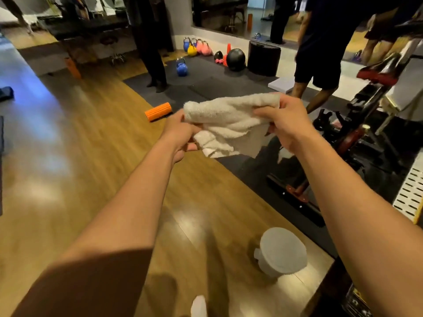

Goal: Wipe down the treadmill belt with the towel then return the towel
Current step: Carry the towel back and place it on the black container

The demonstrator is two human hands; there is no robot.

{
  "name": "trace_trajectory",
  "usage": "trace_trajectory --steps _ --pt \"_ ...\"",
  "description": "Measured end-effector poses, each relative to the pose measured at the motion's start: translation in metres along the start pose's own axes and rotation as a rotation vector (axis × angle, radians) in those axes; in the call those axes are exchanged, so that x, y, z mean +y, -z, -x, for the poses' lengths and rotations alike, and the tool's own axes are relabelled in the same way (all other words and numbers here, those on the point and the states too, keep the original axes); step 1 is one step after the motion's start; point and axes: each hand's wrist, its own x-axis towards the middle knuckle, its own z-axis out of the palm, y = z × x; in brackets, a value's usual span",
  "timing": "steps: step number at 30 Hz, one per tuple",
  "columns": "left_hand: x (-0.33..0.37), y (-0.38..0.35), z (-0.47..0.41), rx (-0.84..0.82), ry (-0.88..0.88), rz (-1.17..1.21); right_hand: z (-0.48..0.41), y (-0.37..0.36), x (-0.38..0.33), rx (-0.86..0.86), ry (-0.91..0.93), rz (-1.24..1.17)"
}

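Note:
A white towel (229,121) hangs crumpled in the air in front of me, stretched between both hands above a wooden gym floor. My left hand (180,133) grips its left edge. My right hand (286,120) pinches its right edge. Both arms reach forward from the bottom of the view. No treadmill belt can be clearly made out; a perforated pale panel (409,193) shows at the right edge.
An exercise bike (357,133) stands at the right on a dark mat. A white lidded tub (282,250) sits on the floor near my right arm. An orange foam roller (158,112), kettlebells (182,69) and two standing people (320,49) are ahead.

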Motion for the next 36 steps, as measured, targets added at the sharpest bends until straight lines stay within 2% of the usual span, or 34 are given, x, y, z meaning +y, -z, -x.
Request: trace_trajectory --steps 2,4,7,9,12,15,18,22,24,26,30,32,36 --pt "0.017 0.016 -0.046 -0.034 -0.042 0.007 -0.036 -0.021 -0.006 0.039 0.063 0.06" --pt "0.036 0.031 -0.095 -0.064 -0.07 0.081 -0.072 -0.039 -0.007 0.007 0.073 0.1" --pt "0.058 0.044 -0.165 -0.097 -0.05 0.223 -0.123 -0.058 0.004 -0.186 -0.08 0.05" --pt "0.066 0.046 -0.212 -0.146 -0.015 0.267 -0.16 -0.072 0.021 -0.244 -0.15 0.002" --pt "0.074 0.049 -0.283 -0.223 -0.004 0.248 -0.226 -0.091 0.049 -0.07 -0.136 0.027" --pt "0.087 0.048 -0.358 -0.213 0.013 0.317 -0.303 -0.098 0.066 0.068 -0.086 -0.008" --pt "0.108 0.044 -0.432 -0.177 0.013 0.27 -0.384 -0.093 0.07 0.129 -0.138 -0.027" --pt "0.131 0.043 -0.534 -0.211 -0.067 0.144 -0.49 -0.103 0.071 0.189 -0.152 -0.033" --pt "0.139 0.041 -0.586 -0.25 -0.101 0.07 -0.542 -0.122 0.074 0.106 -0.074 0.031" --pt "0.144 0.038 -0.639 -0.32 -0.116 0.025 -0.592 -0.145 0.08 -0.072 -0.015 0.118" --pt "0.162 0.032 -0.751 -0.451 -0.104 0.032 -0.697 -0.175 0.107 -0.355 -0.137 0.217" --pt "0.171 0.029 -0.808 -0.437 -0.065 0.073 -0.746 -0.182 0.121 -0.363 -0.233 0.206" --pt "0.187 0.015 -0.929 -0.296 0.021 0.251 -0.842 -0.189 0.136 -0.273 -0.325 0.164"
